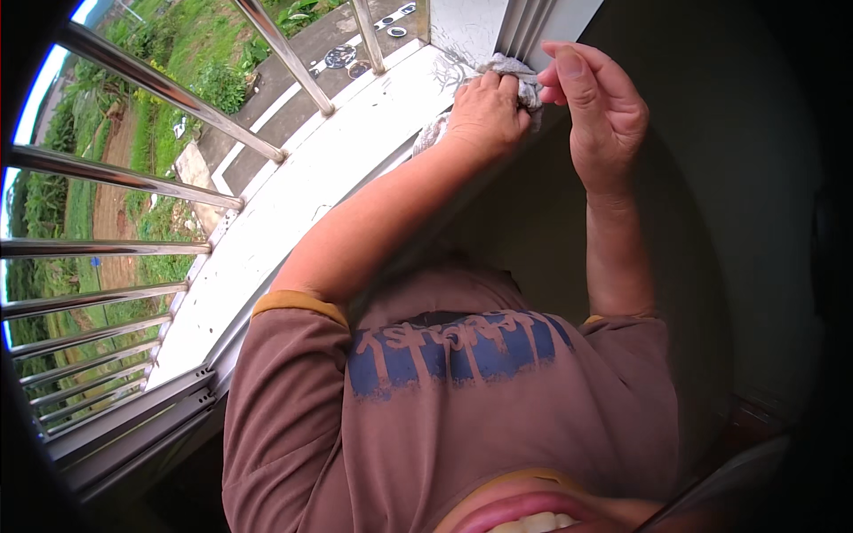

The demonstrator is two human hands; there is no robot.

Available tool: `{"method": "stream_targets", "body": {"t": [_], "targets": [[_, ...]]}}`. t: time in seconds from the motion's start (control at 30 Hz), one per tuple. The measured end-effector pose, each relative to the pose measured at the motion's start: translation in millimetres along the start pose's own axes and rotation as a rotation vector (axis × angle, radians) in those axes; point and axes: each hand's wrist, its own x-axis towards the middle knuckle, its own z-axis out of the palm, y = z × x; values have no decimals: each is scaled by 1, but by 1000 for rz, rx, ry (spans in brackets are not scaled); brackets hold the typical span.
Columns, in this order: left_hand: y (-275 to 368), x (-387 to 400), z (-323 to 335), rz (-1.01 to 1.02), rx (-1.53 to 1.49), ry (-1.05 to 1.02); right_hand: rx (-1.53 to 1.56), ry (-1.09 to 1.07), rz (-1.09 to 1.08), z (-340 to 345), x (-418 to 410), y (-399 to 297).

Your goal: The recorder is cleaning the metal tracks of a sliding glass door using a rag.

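My left hand (pixel 490 110) presses on a bunched grey-white cloth (pixel 510 64) at the far corner of the window, where the sill meets the upright frame. Part of the cloth hangs out below the wrist, and the palm side is hidden. To the right of it, my right hand (pixel 596 110) is raised beside the frame with its fingers loosely bent and nothing visible in them. Its fingertips are close to the cloth; whether they touch it, I cannot tell.
Along the white window sill (pixel 373 133), marked with dark specks, runs a row of metal bars (pixel 193 106). A grooved window frame (pixel 526 26) rises at the far corner. Sliding-window rails (pixel 146 413) lie at the lower left. Outside are a concrete ledge and greenery.
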Motion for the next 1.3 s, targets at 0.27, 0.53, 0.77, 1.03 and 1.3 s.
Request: {"method": "stream_targets", "body": {"t": [0.27, 0.53, 0.77, 1.03, 1.3], "targets": [[-6, -64, -47, 10, 171, -28, 4, -64, 277, -9, -19, 31], [-5, -224, -163, -392, 275, -57, -34, -327, 293, 17, -24, 55], [-38, -345, -265, -1132, 467, -117, -11, -306, 237, 2, -32, 40], [29, -156, -234, -602, -378, 303, -39, -27, 284, -56, -60, 26], [30, 0, -52, -85, 214, 144, -122, 23, 323, -85, -80, 30]]}}
